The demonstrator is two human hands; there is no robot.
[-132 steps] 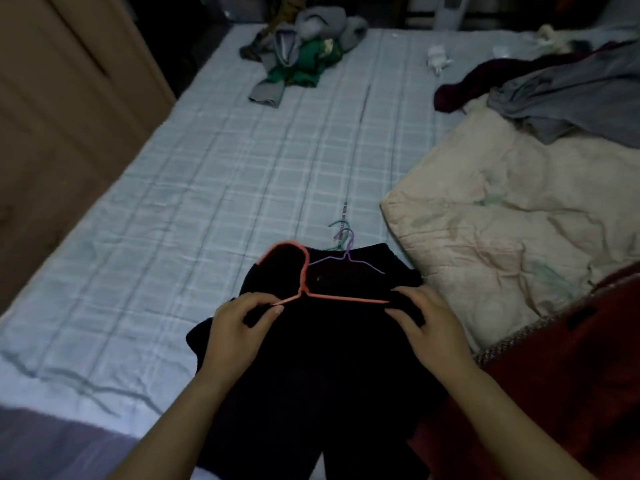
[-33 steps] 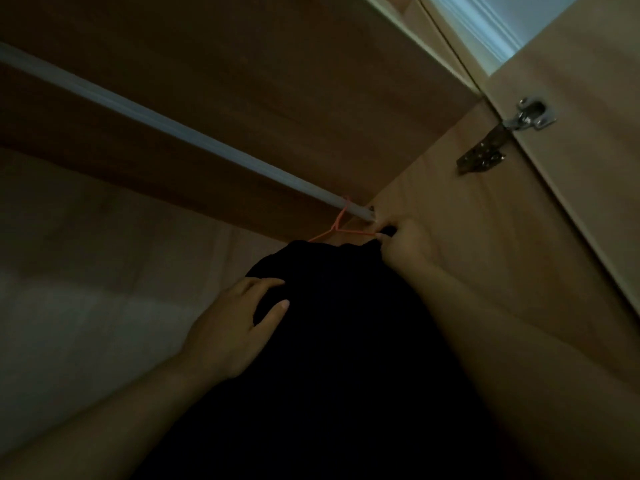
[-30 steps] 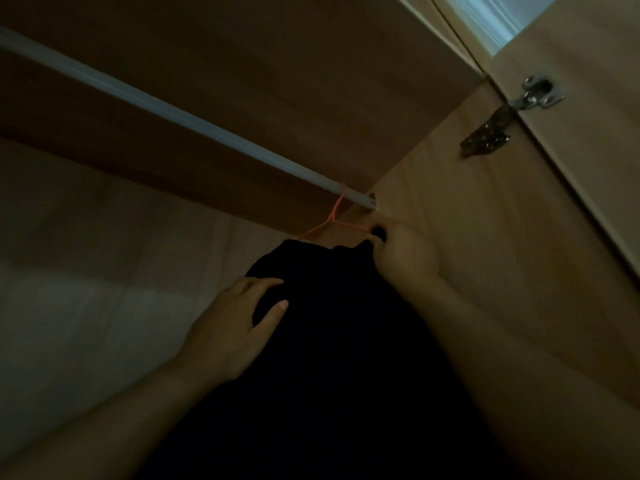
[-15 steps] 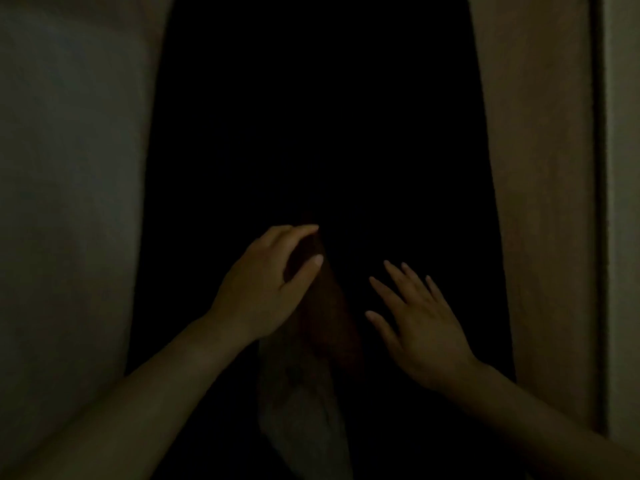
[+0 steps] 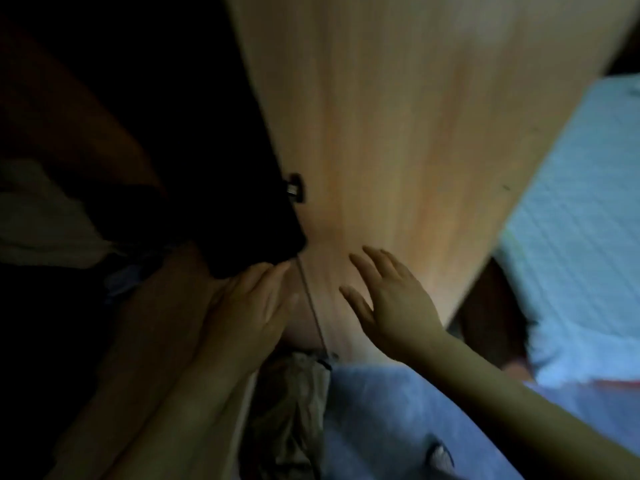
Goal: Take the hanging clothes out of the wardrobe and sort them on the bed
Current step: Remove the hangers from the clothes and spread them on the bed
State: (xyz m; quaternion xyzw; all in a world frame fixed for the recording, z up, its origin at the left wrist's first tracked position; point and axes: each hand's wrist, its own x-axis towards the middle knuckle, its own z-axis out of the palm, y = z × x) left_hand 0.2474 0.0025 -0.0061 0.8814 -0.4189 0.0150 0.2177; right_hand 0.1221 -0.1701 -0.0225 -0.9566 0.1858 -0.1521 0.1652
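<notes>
Left hand (image 5: 250,308), right hand (image 5: 393,301) blurred, dark garment (image 5: 239,202) shadowed

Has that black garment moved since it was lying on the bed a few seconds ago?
Yes. The black garment is off the bed and is now inside the wardrobe, to the bed's left.

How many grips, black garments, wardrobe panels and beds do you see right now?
Grips (bare hands): 2, left grip and right grip, both open and empty
Black garment: 1, in the dark wardrobe
Wooden wardrobe panel: 1
Bed: 1, pale blue checked sheet
Total: 5
</notes>
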